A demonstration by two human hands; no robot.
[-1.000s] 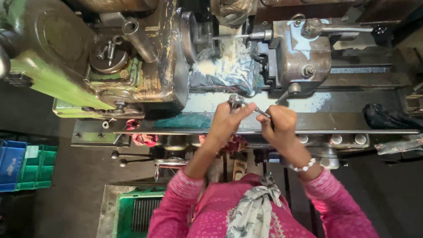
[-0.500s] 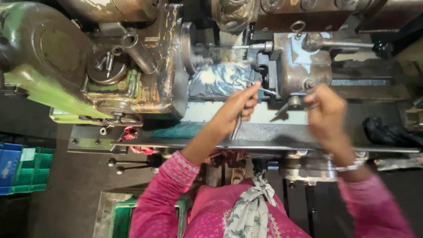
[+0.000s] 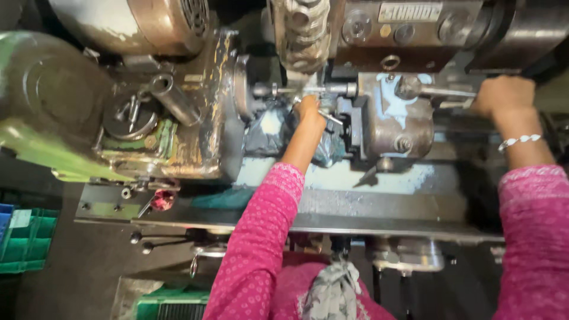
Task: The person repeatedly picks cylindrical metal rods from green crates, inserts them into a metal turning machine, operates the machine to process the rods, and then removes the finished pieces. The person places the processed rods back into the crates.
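Observation:
I stand over a worn grey-green lathe point(image 3: 178, 142). My left hand point(image 3: 308, 109) reaches in beside the spindle, just under a thin steel bar point(image 3: 296, 90) that sticks out of the chuck point(image 3: 246, 89). Its fingers are closed on a small thin metal tool point(image 3: 331, 118) that pokes out to the right. My right hand point(image 3: 504, 95) is far to the right, wrapped round the end of a long metal lever point(image 3: 441, 92) that runs from the grey tool block point(image 3: 391, 127). A beaded bracelet sits on that wrist. Both sleeves are pink.
Crumpled plastic sheet point(image 3: 267, 133) lies under the chuck. A pale blue-white bed point(image 3: 332, 178) runs across below it, with a steel front rail point(image 3: 355, 222). Green crates point(image 3: 26, 243) stand at the lower left, another green crate point(image 3: 166, 305) by my legs.
My left hand moved up from the bed to the chuck with the thin tool. The right hand swung out to the right and took the lever. The view has moved closer.

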